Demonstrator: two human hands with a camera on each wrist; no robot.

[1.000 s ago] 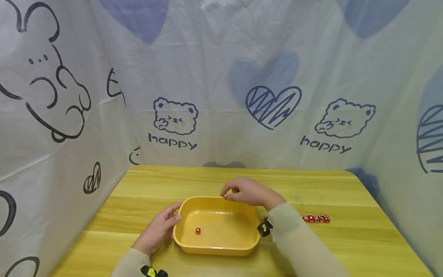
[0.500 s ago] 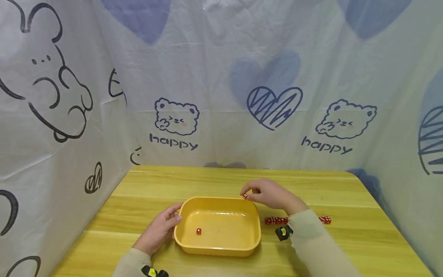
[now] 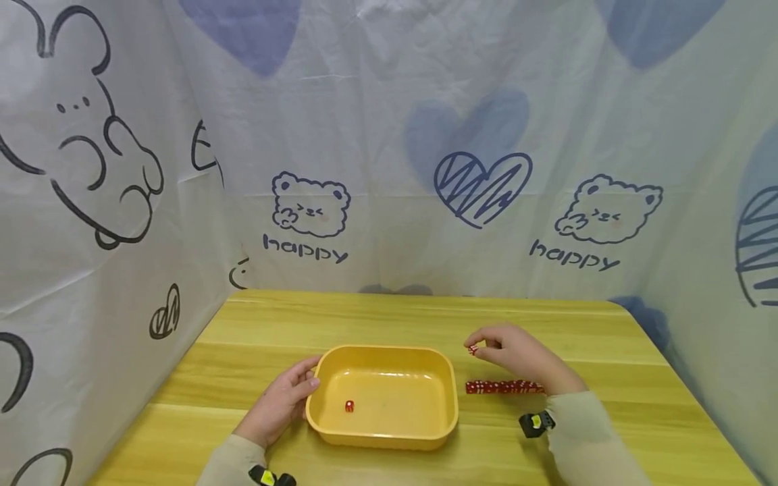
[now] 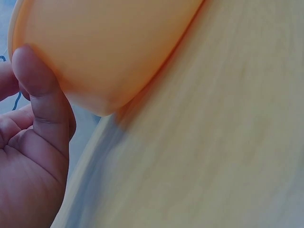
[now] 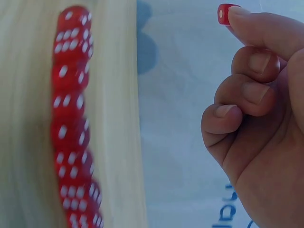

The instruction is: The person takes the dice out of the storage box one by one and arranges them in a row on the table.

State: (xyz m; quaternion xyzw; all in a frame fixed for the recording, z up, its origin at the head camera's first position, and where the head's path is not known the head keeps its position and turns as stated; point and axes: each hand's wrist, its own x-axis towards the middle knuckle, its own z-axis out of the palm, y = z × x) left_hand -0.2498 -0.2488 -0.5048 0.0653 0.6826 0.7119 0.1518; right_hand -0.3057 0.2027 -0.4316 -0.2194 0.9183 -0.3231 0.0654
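Note:
A yellow plastic basin (image 3: 389, 435) with rounded corners stands on the table, one red die (image 3: 349, 406) lying inside it. My left hand (image 3: 279, 405) holds the basin by its left side, thumb at the rim; in the left wrist view the thumb (image 4: 40, 80) lies against the wall and the other fingers are partly hidden. Between thumb and forefinger my right hand (image 3: 516, 351) pinches another red die (image 5: 223, 14) above the table, to the right of the basin. Its other fingers are curled in. Nearer than that hand is a row of red dice (image 3: 498, 387), touching one another, its right end hidden by the wrist.
The yellow wood-grain table (image 3: 638, 432) is enclosed by a printed white cloth (image 3: 389, 223) at the back and both sides. Black wrist cameras sit on both forearms, the right one (image 3: 535, 424) just in front of the dice row.
With the die pinched, my right hand has moved right, from the basin's far rim to behind the dice row. More of the row's left part now shows. The left hand and basin stay put.

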